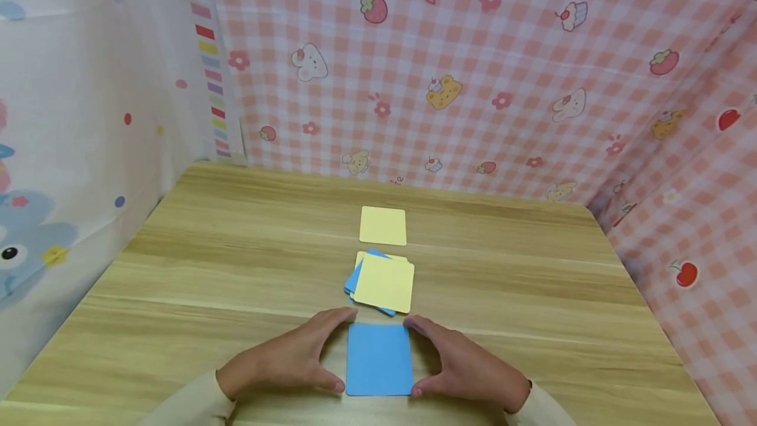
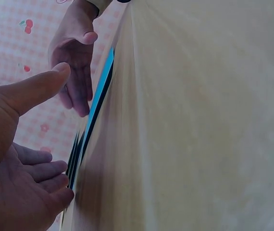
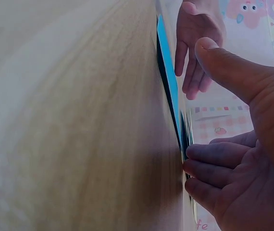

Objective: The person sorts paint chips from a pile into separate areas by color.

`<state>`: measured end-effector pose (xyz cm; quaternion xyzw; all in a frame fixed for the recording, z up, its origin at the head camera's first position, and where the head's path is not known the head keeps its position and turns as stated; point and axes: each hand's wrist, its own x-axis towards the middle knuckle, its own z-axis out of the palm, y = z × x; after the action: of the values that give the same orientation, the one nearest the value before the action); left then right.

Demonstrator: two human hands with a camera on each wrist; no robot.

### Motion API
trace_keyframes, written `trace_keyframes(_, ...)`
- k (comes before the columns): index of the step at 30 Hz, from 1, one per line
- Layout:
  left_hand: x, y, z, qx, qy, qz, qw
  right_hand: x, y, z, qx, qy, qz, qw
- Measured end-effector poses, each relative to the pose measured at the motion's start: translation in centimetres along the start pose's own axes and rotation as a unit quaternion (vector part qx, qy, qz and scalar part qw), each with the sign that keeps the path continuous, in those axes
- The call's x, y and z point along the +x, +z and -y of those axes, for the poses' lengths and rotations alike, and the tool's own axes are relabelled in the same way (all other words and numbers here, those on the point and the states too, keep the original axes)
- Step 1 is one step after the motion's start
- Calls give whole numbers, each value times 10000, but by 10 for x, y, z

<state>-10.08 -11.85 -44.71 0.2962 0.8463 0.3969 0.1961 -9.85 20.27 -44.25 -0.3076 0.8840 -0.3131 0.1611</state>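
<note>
A blue square card (image 1: pixel 379 359) lies on the table near its front, a little bowed in the wrist views. My left hand (image 1: pixel 296 354) stands beside the card's left edge, thumb and fingers spread apart. On the other side, my right hand (image 1: pixel 467 363) curves loosely by the right edge, with its fingertips at the far corner and its thumb at the near one. Neither hand grips the card. Just beyond it sits a loose pile of yellow and blue cards, a yellow card (image 1: pixel 384 283) on top and a blue card (image 1: pixel 353 279) sticking out beneath.
A single yellow card (image 1: pixel 383 225) lies farther back on the wooden table (image 1: pixel 520 281). Behind the table hangs a pink checked cloth (image 1: pixel 402 58). A white patterned cloth (image 1: pixel 89 84) hangs at the left, and more checked cloth at the right.
</note>
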Motion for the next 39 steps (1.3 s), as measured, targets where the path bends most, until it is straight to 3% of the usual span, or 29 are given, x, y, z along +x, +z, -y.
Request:
trace_keyframes(7, 1, 1, 1, -15, 47, -4, 10000, 1, 0, -1, 21, 27, 19, 10000)
trace_keyframes(16, -1, -6, -3, 30, 140, -149, 9998, -1, -12, 6, -36, -154, -414, 9990)
trace_keyframes(21, -1, -14, -7, -44, 148, -343, 9993, -4, -21, 9, -197, -184, -584, 9979)
trace_keyframes(29, -4, -25, -11, 6, 272, -738, 9969, -2, -25, 11, -333, -669, -1010, 9921)
trace_keyframes(39, 1, -38, -23, 42, 365, -935, 9949, 6, -36, 24, -194, -690, -1195, 9902)
